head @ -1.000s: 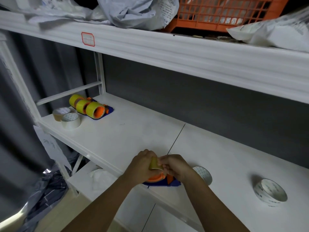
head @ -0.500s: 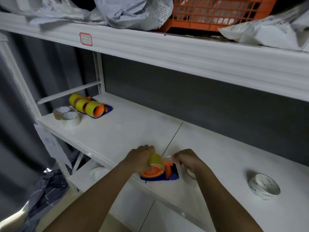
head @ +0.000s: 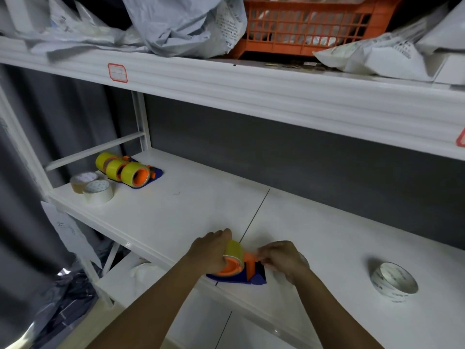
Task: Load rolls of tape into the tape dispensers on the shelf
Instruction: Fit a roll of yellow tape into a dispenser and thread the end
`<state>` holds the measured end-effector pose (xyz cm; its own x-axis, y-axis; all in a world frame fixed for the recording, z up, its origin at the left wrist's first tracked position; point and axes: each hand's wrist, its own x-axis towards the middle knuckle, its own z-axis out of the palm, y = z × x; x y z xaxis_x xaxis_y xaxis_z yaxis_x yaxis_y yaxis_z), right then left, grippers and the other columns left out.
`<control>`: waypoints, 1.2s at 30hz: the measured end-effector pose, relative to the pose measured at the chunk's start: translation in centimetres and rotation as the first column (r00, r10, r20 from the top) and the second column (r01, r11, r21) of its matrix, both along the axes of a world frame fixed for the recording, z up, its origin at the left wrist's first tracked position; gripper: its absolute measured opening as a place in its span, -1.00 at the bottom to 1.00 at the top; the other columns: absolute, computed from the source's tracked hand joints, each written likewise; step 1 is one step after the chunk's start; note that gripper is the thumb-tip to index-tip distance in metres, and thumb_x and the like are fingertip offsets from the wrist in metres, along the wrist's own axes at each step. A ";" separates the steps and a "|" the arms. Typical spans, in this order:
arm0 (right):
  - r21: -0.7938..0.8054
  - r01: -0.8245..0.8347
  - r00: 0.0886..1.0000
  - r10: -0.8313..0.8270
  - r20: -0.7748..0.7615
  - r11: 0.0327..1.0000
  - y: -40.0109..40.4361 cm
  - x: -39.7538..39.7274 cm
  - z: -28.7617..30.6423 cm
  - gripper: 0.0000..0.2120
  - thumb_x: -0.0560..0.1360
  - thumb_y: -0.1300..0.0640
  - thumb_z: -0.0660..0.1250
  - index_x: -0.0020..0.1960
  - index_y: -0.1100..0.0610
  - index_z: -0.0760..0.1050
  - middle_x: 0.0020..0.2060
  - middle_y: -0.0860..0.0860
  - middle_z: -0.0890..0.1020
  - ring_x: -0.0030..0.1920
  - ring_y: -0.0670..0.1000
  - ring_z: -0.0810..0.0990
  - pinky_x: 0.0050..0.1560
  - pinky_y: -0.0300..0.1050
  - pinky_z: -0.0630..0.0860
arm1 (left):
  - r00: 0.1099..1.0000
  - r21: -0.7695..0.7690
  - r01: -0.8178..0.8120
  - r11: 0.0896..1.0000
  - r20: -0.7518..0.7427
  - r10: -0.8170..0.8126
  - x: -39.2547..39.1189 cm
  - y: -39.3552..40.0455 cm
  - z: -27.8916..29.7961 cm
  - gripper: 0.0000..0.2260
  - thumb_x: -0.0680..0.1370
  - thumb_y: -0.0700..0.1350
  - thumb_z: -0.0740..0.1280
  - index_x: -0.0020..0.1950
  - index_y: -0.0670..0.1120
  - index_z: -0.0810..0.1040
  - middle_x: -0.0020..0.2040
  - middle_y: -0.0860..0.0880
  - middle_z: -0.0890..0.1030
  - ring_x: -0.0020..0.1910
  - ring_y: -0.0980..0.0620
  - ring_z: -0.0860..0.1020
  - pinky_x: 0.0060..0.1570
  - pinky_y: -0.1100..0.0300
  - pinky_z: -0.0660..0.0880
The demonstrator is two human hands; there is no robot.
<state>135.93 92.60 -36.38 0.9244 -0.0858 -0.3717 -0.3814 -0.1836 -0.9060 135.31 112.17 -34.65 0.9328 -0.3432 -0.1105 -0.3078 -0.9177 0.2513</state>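
Note:
A blue and orange tape dispenser [head: 247, 277] lies near the front edge of the white shelf [head: 201, 210]. A yellow tape roll [head: 234, 251] sits on its orange hub. My left hand [head: 211, 250] grips that roll from the left. My right hand [head: 281, 259] pinches the tape's loose end over the dispenser's blue front end. A white tape roll [head: 393, 282] lies flat on the shelf to the right. Behind my right hand another white roll [head: 303, 259] is mostly hidden.
At the shelf's far left stand several yellow-loaded dispensers [head: 128, 172], with a brown roll [head: 81, 181] and a white roll [head: 98, 190] beside them. The upper shelf [head: 251, 94] overhangs, holding an orange crate [head: 309, 26] and grey mailer bags [head: 186, 23].
The dispenser with its yellow roll went from between both hands down onto the shelf. My right hand moved away to the right, drawing the tape end toward the dispenser's front.

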 end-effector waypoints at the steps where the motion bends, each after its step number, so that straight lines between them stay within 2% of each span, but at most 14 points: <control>1: -0.020 0.008 1.000 -0.008 -0.003 1.000 -0.1 -0.1 -0.3 -0.97 0.38 0.38 0.41 -0.23 0.34 0.61 -0.38 0.15 0.59 -0.37 0.01 0.54 -0.42 -0.27 0.52 | 1.000 0.016 0.002 1.000 -0.005 -0.002 0.1 -0.2 0.1 -0.55 0.47 -0.10 0.32 0.30 -0.08 0.25 0.17 -0.08 0.47 0.10 -0.09 0.47 -0.15 0.16 0.32; 5: -0.124 0.013 1.000 -0.014 -0.011 0.992 -0.1 -0.1 -1.2 -0.89 0.41 0.31 0.36 -0.26 0.33 0.60 -0.46 0.13 0.56 -0.42 0.03 0.48 -0.39 -0.16 0.43 | 1.000 0.045 0.007 0.999 -0.011 -0.007 0.3 -0.4 0.3 -0.55 0.45 -0.08 0.36 0.27 -0.07 0.27 0.13 -0.07 0.50 0.04 -0.10 0.52 -0.17 0.16 0.32; 8: -0.193 0.000 1.000 -0.002 -0.012 0.981 -0.3 0.2 -1.1 -0.88 0.38 0.33 0.33 -0.32 0.30 0.57 -0.51 0.09 0.53 -0.50 -0.01 0.41 -0.45 -0.18 0.35 | 1.000 0.050 0.007 0.999 0.013 -0.007 0.2 -0.2 0.3 -0.56 0.43 -0.09 0.36 0.25 -0.05 0.28 0.09 -0.05 0.53 0.01 -0.09 0.53 -0.20 0.16 0.29; 13: -0.346 -0.035 0.999 0.028 -0.025 0.938 -0.2 0.5 -0.9 -0.78 0.31 0.36 0.32 -0.50 0.23 0.45 -0.64 0.02 0.46 -0.60 -0.06 0.36 -0.53 -0.28 0.29 | 1.000 0.040 -0.008 0.999 -0.016 0.008 0.4 -0.4 0.3 -0.56 0.41 -0.10 0.38 0.22 -0.02 0.29 0.07 -0.04 0.55 0.01 -0.07 0.53 -0.10 0.14 0.26; 15: -0.472 -0.043 0.999 0.044 -0.008 0.881 -0.1 0.7 -1.2 -0.82 0.33 0.33 0.30 -0.44 0.23 0.46 -0.59 0.01 0.47 -0.54 -0.05 0.40 -0.52 -0.28 0.31 | 0.999 0.032 -0.022 0.999 -0.038 0.024 0.4 -0.1 0.3 -0.56 0.39 -0.10 0.39 0.20 -0.01 0.29 0.03 -0.03 0.55 0.00 -0.06 0.52 0.00 0.11 0.29; 17: -0.605 -0.043 0.998 0.067 0.017 0.795 -0.3 0.8 -1.4 -0.91 0.38 0.29 0.30 -0.28 0.28 0.52 -0.42 0.06 0.53 -0.40 0.00 0.49 -0.46 -0.26 0.35 | 0.998 0.020 -0.039 0.999 -0.058 0.040 0.4 0.4 0.3 -0.56 0.39 -0.10 0.39 0.19 -0.01 0.28 -0.02 0.00 0.52 -0.02 -0.05 0.51 0.07 0.07 0.32; 18: -0.625 -0.043 0.997 0.074 0.024 0.780 -0.5 1.0 -1.5 -0.89 0.39 0.28 0.29 -0.21 0.31 0.56 -0.36 0.09 0.55 -0.34 0.02 0.52 -0.41 -0.24 0.37 | 0.997 0.017 -0.038 0.999 -0.061 0.039 0.3 0.6 0.3 -0.56 0.40 -0.09 0.39 0.19 -0.02 0.28 -0.02 0.00 0.51 -0.03 -0.06 0.51 0.05 0.07 0.34; 21: -0.571 -0.035 0.994 0.085 0.061 0.820 -0.5 1.4 -0.8 -0.83 0.39 0.28 0.28 -0.18 0.35 0.62 -0.32 0.14 0.62 -0.29 0.01 0.55 -0.29 -0.20 0.45 | 0.999 0.012 -0.011 1.000 -0.043 0.011 0.1 0.8 0.4 -0.56 0.41 -0.07 0.40 0.20 -0.04 0.28 0.05 -0.05 0.53 -0.01 -0.08 0.54 -0.11 0.13 0.40; 23: -0.491 -0.012 0.991 0.076 0.111 0.871 -0.4 1.5 -0.3 -0.84 0.41 0.27 0.30 -0.21 0.31 0.63 -0.36 0.09 0.61 -0.31 -0.02 0.54 -0.22 -0.18 0.48 | 0.998 0.029 -0.024 0.999 -0.065 0.026 0.2 0.6 0.4 -0.53 0.41 -0.07 0.40 0.22 -0.05 0.26 0.08 -0.07 0.51 0.00 -0.09 0.55 -0.14 0.13 0.42; 27: -0.327 0.002 0.994 0.034 0.105 0.945 -1.0 1.3 -0.2 -0.87 0.38 0.26 0.35 -0.31 0.23 0.63 -0.44 0.05 0.61 -0.32 0.03 0.58 -0.22 -0.13 0.51 | 0.994 0.164 -0.075 0.984 -0.063 0.087 0.4 -0.2 0.1 -0.43 0.43 -0.03 0.38 0.33 -0.11 0.20 0.18 -0.11 0.44 0.13 -0.12 0.49 -0.02 0.08 0.41; 29: -0.270 0.000 0.998 0.019 0.067 0.963 -1.4 1.2 -0.4 -0.83 0.37 0.26 0.36 -0.39 0.22 0.61 -0.48 0.08 0.61 -0.36 0.06 0.60 -0.20 -0.06 0.55 | 0.995 0.213 -0.081 0.974 -0.040 0.092 0.4 -1.1 -0.4 -0.36 0.45 0.12 0.34 0.39 -0.13 0.16 0.27 -0.12 0.39 0.24 -0.14 0.42 0.16 0.02 0.36; 31: -0.219 0.031 0.998 -0.017 0.063 0.975 -1.6 1.1 -0.3 -0.87 0.40 0.28 0.37 -0.31 0.25 0.62 -0.44 0.10 0.62 -0.37 0.05 0.61 -0.28 -0.11 0.59 | 0.997 0.189 -0.068 0.980 -0.012 0.072 0.5 -2.3 -1.1 -0.30 0.42 0.25 0.32 0.39 -0.11 0.18 0.31 -0.11 0.37 0.28 -0.15 0.38 0.24 -0.03 0.31; 33: -0.134 0.064 0.997 -0.057 0.054 0.989 -1.6 0.6 -0.1 -0.90 0.44 0.31 0.35 -0.20 0.34 0.61 -0.41 0.12 0.61 -0.40 0.02 0.59 -0.44 -0.24 0.52 | 0.998 0.172 -0.044 0.984 0.060 0.034 0.7 -3.3 -1.7 -0.33 0.42 0.26 0.29 0.37 -0.10 0.24 0.31 -0.10 0.39 0.28 -0.14 0.38 0.26 -0.02 0.29; 36: 0.021 0.087 0.996 -0.087 0.016 0.996 -1.9 0.1 0.1 -0.92 0.44 0.35 0.34 -0.15 0.36 0.60 -0.36 0.14 0.63 -0.34 0.04 0.60 -0.40 -0.25 0.56 | 0.995 0.138 -0.008 0.990 0.095 -0.005 1.0 -3.5 -1.5 -0.41 0.45 0.25 0.29 0.31 -0.11 0.31 0.25 -0.10 0.45 0.22 -0.12 0.43 0.14 0.06 0.35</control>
